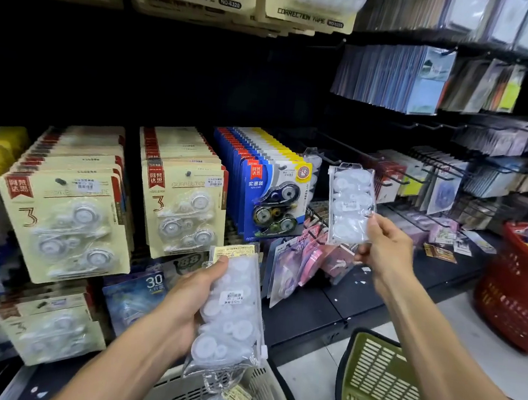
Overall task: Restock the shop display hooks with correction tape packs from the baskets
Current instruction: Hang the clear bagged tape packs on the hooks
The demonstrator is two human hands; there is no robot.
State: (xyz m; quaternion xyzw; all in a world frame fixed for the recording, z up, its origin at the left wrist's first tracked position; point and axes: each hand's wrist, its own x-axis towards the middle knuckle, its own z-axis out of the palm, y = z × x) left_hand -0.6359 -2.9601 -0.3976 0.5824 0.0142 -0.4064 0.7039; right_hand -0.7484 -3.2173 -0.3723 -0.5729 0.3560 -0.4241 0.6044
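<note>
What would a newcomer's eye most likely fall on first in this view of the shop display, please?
Probably the right hand at centre right, lifting a clear correction tape pack towards the bare hooks. Next, the left hand low in the middle, gripping a stack of clear packs above a grey basket. The red basket at far right and the blue-carded packs mid-shelf also stand out by colour.
</note>
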